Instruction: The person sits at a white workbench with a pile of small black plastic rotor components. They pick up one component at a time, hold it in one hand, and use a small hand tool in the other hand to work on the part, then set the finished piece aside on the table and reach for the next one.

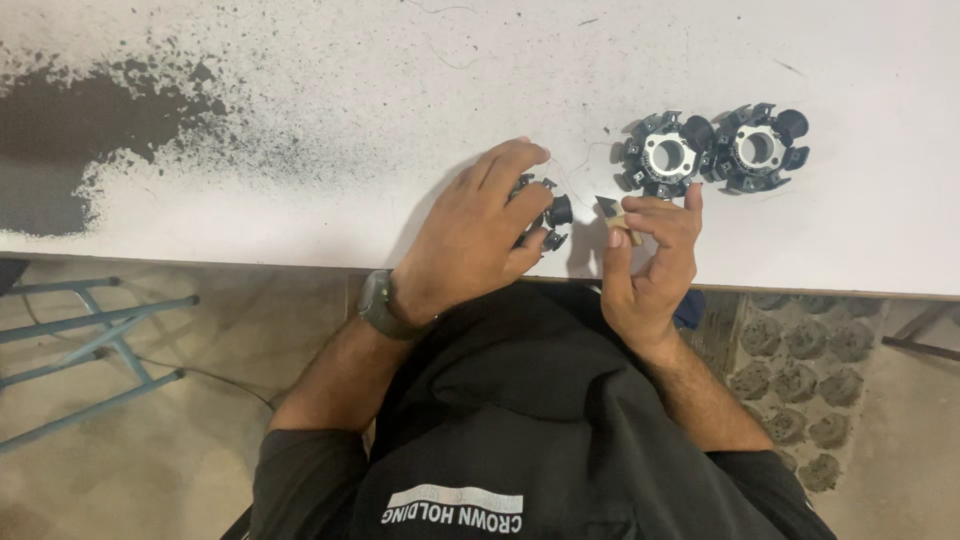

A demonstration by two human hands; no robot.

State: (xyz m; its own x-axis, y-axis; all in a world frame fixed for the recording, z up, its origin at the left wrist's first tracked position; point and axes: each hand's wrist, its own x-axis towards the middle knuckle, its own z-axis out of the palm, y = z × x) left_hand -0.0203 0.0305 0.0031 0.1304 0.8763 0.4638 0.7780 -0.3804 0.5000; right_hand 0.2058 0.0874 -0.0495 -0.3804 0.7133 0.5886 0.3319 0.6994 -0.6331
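Note:
My left hand (pixel 478 232) lies over a black round part (pixel 548 212) with lugs near the front edge of the white table (pixel 400 80), its fingers curled around it. Beside it my right hand (pixel 652 258) pinches a small tan and dark piece (pixel 614 214) between thumb and fingertips. Two more black ring parts with metal centres, one (pixel 666 155) and the other (pixel 760 150), rest side by side just beyond my right hand. A thin wire runs from the held part toward them.
The table top is stained with dark powder (pixel 90 130) at the left. A blue metal frame (pixel 90 340) stands on the floor at the left. Patterned floor tiles (pixel 800 390) show at the right.

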